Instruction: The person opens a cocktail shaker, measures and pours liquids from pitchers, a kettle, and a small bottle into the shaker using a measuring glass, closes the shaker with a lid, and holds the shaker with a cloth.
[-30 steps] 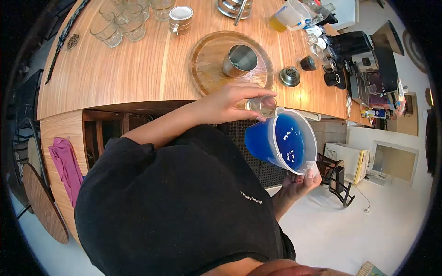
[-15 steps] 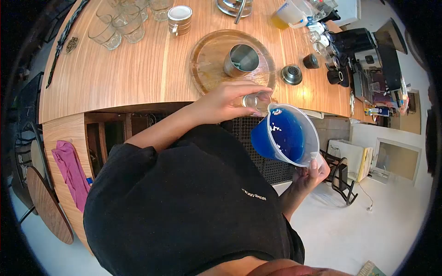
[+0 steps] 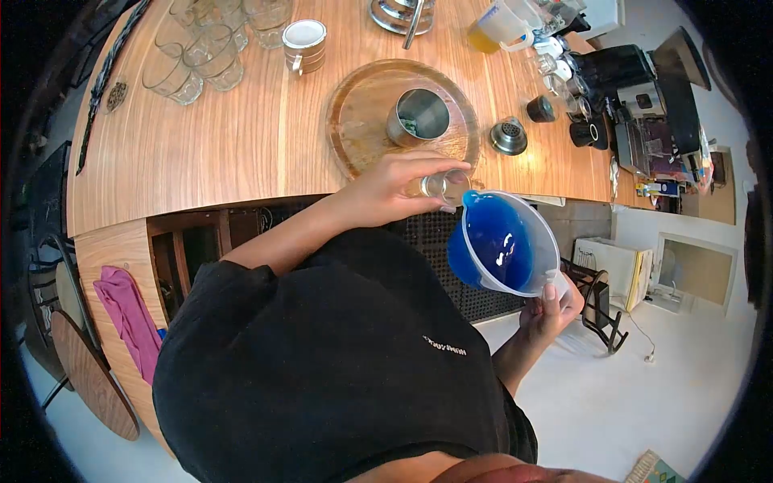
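Note:
In the head view, my left hand [image 3: 390, 187] is closed around a small clear glass [image 3: 448, 186], held tilted just past the table's front edge. My right hand [image 3: 551, 310] grips the handle of a translucent plastic measuring jug [image 3: 547, 224] holding blue liquid [image 3: 499, 241]. The jug is tipped, its spout at the glass's mouth, and the blue reaches the spout. Whether any has entered the glass I cannot tell. Behind my left hand, a metal shaker tin [image 3: 420, 117] with something green inside stands on a round wooden tray [image 3: 354, 105].
A metal strainer lid [image 3: 509, 135] lies right of the tray. Several drinking glasses [image 3: 213, 60] and a metal mug [image 3: 304, 47] stand at the back left. A jug with yellow liquid [image 3: 503, 28], jars and a black coffee machine [image 3: 620, 72] line the right side.
The jug has tipped further, and blue liquid now reaches its spout. The spout sits closer to the glass's mouth. The whole view has shifted slightly.

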Action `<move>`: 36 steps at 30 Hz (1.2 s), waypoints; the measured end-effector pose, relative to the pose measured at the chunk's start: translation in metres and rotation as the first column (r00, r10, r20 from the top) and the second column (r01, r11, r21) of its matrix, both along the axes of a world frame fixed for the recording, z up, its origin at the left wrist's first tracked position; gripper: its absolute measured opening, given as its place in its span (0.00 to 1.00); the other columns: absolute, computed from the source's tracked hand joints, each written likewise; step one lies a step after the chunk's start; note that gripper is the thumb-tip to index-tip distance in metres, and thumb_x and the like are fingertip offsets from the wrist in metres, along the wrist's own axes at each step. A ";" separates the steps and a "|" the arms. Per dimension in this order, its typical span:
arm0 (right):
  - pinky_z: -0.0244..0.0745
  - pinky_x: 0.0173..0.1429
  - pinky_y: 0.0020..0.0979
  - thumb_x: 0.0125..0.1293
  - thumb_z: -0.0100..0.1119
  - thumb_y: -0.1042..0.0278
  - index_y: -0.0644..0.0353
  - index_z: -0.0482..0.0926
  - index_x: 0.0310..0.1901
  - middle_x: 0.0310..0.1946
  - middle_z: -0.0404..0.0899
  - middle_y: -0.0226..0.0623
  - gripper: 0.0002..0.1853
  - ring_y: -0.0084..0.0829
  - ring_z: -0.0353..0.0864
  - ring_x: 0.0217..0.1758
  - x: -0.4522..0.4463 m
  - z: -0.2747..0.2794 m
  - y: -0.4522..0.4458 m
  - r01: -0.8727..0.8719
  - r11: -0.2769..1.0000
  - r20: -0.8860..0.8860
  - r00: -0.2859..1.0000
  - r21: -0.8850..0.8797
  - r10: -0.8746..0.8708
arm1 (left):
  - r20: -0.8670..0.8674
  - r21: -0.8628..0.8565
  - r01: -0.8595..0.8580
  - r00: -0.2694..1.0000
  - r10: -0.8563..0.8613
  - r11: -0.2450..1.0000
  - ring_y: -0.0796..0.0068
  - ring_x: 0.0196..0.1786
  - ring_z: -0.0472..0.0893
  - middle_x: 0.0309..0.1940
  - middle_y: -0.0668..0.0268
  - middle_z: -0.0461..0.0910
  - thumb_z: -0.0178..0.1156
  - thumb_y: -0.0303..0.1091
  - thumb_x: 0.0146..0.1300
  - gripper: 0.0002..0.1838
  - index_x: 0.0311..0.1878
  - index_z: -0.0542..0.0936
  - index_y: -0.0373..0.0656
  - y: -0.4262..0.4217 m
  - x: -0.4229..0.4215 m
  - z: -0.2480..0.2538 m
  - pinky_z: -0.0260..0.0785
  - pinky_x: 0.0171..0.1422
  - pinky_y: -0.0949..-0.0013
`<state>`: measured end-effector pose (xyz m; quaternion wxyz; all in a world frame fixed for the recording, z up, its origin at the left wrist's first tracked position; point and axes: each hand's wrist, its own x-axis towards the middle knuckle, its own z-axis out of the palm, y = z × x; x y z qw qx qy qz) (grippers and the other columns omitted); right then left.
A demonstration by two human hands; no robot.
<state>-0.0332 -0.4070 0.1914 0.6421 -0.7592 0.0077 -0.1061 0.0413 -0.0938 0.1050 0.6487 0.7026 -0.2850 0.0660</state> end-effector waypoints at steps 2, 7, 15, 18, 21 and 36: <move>0.52 0.28 0.23 0.58 0.76 0.58 0.67 0.75 0.26 0.22 0.69 0.24 0.21 0.16 0.63 0.24 0.002 -0.001 0.000 -0.009 1.000 0.022 1.000 0.014 0.009 | 0.002 0.008 -0.010 1.000 0.010 1.000 0.61 0.68 0.79 0.66 0.58 0.80 0.71 0.25 0.59 0.34 0.71 0.75 0.39 0.001 0.000 0.002 0.70 0.73 0.60; 0.49 0.28 0.23 0.57 0.76 0.59 0.65 0.72 0.23 0.21 0.66 0.23 0.22 0.15 0.61 0.24 0.004 0.005 0.006 0.025 1.000 -0.021 0.999 0.006 -0.025 | 0.003 -0.019 -0.025 1.000 0.026 1.000 0.62 0.66 0.80 0.64 0.59 0.82 0.71 0.26 0.60 0.32 0.69 0.76 0.40 -0.001 0.001 0.000 0.71 0.70 0.61; 0.46 0.29 0.23 0.57 0.76 0.58 0.61 0.68 0.20 0.20 0.63 0.22 0.25 0.15 0.59 0.24 0.006 0.012 0.005 0.036 0.999 -0.021 0.999 -0.011 -0.036 | -0.040 -0.031 -0.010 0.999 0.009 0.999 0.63 0.65 0.81 0.63 0.57 0.82 0.71 0.27 0.61 0.32 0.69 0.77 0.40 -0.003 0.003 0.006 0.72 0.69 0.62; 0.47 0.29 0.24 0.57 0.76 0.57 0.61 0.68 0.20 0.20 0.64 0.22 0.25 0.15 0.59 0.24 0.008 0.012 0.004 0.035 0.999 -0.012 0.999 -0.015 -0.035 | -0.041 -0.034 -0.015 0.999 0.013 0.999 0.64 0.65 0.81 0.63 0.57 0.82 0.72 0.27 0.61 0.31 0.69 0.77 0.40 -0.003 0.005 0.005 0.73 0.69 0.63; 0.48 0.28 0.23 0.57 0.77 0.57 0.62 0.69 0.21 0.21 0.66 0.23 0.25 0.15 0.60 0.24 0.009 0.015 0.006 0.028 0.999 -0.016 0.999 -0.017 -0.029 | -0.006 -0.022 -0.028 1.000 0.028 0.999 0.65 0.65 0.81 0.63 0.58 0.81 0.72 0.26 0.61 0.31 0.69 0.77 0.40 -0.004 0.006 0.003 0.74 0.68 0.63; 0.49 0.27 0.23 0.57 0.77 0.59 0.64 0.72 0.23 0.21 0.66 0.22 0.22 0.15 0.60 0.23 0.022 0.022 0.005 -0.005 1.000 -0.014 1.000 -0.022 0.004 | -0.007 -0.004 -0.098 0.995 0.098 0.995 0.66 0.63 0.82 0.62 0.58 0.82 0.73 0.27 0.59 0.32 0.68 0.78 0.40 -0.005 0.007 0.012 0.75 0.68 0.63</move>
